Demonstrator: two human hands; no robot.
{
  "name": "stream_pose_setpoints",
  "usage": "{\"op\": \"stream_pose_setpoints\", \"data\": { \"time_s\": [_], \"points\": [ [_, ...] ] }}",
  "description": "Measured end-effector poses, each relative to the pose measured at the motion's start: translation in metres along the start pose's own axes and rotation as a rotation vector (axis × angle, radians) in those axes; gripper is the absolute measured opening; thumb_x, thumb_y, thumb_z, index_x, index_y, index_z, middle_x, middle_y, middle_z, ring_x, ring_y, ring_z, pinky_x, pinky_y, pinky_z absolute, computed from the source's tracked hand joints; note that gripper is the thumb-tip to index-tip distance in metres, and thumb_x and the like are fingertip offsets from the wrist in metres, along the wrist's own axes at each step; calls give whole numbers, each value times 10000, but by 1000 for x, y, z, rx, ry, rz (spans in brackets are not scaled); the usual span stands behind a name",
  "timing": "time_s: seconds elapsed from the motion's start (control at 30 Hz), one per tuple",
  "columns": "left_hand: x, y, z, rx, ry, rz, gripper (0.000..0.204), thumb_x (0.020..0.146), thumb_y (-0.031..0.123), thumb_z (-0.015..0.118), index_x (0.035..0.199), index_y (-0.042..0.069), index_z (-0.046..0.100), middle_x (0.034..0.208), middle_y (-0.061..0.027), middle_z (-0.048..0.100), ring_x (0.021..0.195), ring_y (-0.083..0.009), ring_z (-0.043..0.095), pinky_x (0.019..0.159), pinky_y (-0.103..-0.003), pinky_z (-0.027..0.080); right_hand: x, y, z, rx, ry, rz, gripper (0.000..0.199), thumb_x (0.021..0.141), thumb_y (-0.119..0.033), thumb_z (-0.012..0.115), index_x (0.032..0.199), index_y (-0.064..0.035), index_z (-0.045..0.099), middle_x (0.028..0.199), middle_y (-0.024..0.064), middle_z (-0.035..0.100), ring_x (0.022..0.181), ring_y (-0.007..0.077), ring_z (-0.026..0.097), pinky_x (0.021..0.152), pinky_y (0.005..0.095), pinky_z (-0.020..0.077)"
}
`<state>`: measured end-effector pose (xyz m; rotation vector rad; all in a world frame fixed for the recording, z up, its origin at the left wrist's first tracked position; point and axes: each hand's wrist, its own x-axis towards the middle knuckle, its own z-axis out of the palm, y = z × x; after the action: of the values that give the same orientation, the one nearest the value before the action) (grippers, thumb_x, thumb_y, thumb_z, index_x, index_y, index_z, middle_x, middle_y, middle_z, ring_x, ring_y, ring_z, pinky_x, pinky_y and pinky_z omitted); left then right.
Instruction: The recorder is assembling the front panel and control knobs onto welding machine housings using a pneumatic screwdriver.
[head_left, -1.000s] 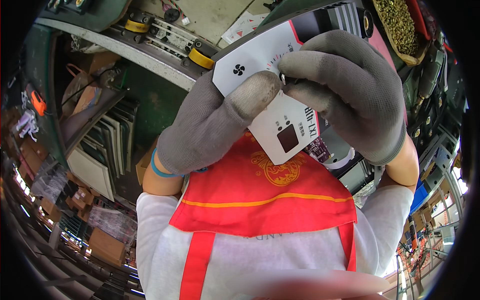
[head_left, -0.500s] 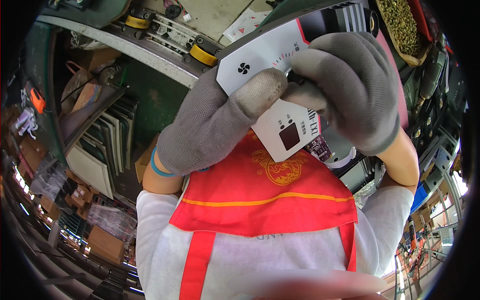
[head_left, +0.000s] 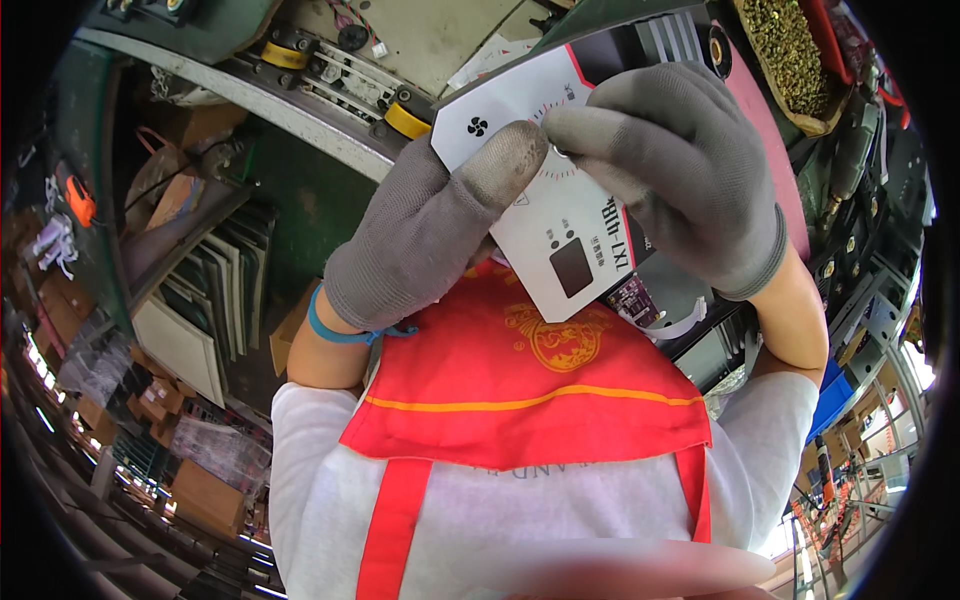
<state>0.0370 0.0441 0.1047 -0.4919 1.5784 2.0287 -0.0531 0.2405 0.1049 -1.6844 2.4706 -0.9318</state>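
Observation:
A white control-panel faceplate (head_left: 560,235) with a small fan symbol and a dark square window is held close in front of me, tilted. My left hand (head_left: 425,235), in a grey knit glove, grips its left side with the thumb laid across the face. My right hand (head_left: 680,175), also in a grey glove, curls over the panel's upper right part, its fingertips pressing at a small round spot next to my left thumb tip. A dark circuit board (head_left: 635,298) peeks out below the panel. Under the hands hangs my red apron (head_left: 520,390).
A green conveyor frame with yellow rollers (head_left: 405,120) runs along the top. Stacked flat panels (head_left: 200,310) stand on shelving to the left. A tray of small brass-coloured parts (head_left: 790,50) sits at the upper right, with dark machinery (head_left: 870,250) along the right edge.
Both hands and the panel have shifted slightly upward and to the right. My right fingertips have moved onto the small round spot beside my left thumb.

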Motion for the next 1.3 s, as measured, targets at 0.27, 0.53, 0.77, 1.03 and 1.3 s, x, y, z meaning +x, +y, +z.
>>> {"op": "stream_pose_setpoints", "data": {
  "time_s": [0.27,0.53,0.77,1.03,1.3],
  "points": [
    [0,11,9,52,-87,138,385,959,369,503,1115,25,582,742,13,598,546,-41,487,462,-197,361,6,-24,-11,-291,-97,72,262,729,-227,673,926,-58,630,818,54,556,723,228,548,673,347,394],
    [6,4,5,67,45,-54,470,953,451,454,1119,27,568,690,25,597,438,-6,379,387,-173,247,-55,9,-50,-399,311,414,412,761,-270,695,1112,-81,594,994,87,618,839,291,602,800,400,452],
    [8,6,3,108,92,-66,410,947,425,468,1069,45,562,606,28,529,406,-29,355,368,-199,240,-163,82,-69,-1037,429,1109,647,831,-321,618,1386,-142,338,1323,167,454,1150,391,515,908,478,442],
    [3,18,3,132,-82,-114,443,940,452,457,942,41,624,594,11,581,444,-23,450,391,-175,315,-181,113,-97,-809,651,919,498,795,-223,670,1241,-59,524,1033,175,625,896,330,622,786,428,488],
    [-7,19,9,87,-28,-89,537,916,529,468,908,12,615,584,-3,535,449,-55,454,403,-208,361,-16,-17,-81,694,1119,185,369,927,-262,404,1226,-72,504,1142,103,588,648,122,440,608,337,423]
  ]
}}
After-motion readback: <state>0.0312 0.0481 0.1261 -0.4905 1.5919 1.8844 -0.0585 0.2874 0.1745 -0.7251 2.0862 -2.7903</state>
